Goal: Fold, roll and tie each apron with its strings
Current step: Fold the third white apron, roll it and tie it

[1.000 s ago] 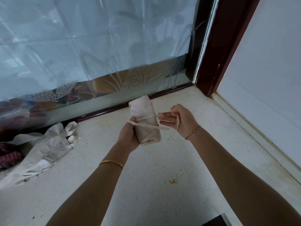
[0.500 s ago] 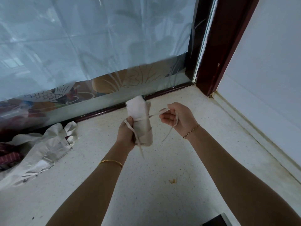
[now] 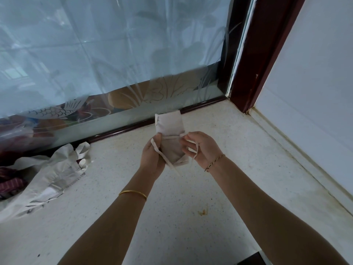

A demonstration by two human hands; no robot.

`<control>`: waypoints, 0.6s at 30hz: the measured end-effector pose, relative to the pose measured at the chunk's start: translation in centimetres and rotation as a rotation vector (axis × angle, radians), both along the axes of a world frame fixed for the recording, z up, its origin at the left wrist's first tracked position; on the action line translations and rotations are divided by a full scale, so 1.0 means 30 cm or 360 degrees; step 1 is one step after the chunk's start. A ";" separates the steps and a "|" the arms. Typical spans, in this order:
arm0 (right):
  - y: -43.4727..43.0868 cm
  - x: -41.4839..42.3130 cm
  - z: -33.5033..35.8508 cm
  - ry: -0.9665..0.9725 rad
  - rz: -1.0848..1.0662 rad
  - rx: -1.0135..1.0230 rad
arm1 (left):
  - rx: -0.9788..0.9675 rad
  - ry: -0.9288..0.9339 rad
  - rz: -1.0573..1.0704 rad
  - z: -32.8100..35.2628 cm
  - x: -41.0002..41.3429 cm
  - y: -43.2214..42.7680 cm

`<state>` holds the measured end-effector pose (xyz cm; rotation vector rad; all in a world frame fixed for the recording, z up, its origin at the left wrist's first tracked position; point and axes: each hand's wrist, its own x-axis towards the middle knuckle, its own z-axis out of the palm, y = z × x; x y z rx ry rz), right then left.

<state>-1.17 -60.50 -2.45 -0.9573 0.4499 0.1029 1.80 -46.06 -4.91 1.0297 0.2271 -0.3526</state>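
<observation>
The rolled apron (image 3: 169,129) stood upright between the two hands, clear of the speckled surface. The left hand (image 3: 151,155) gripped its lower half from the left. A string (image 3: 170,137) ran across the roll's middle. The right hand (image 3: 202,148), just beside the roll, pinched that string with curled fingers, a loose end dangling below. Crumpled cloth (image 3: 47,176) lay well apart, far left.
</observation>
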 end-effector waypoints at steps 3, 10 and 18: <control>-0.014 0.007 -0.010 0.0050 -0.0065 0.0035 | -0.0118 0.0020 -0.0124 0.007 -0.011 -0.003; -0.027 0.005 -0.031 -0.0032 0.0000 0.0148 | -0.0321 0.0158 -0.0168 0.014 -0.002 0.002; -0.039 -0.007 -0.041 0.0038 -0.0112 0.0314 | -0.0022 0.0128 -0.0093 -0.017 0.032 0.003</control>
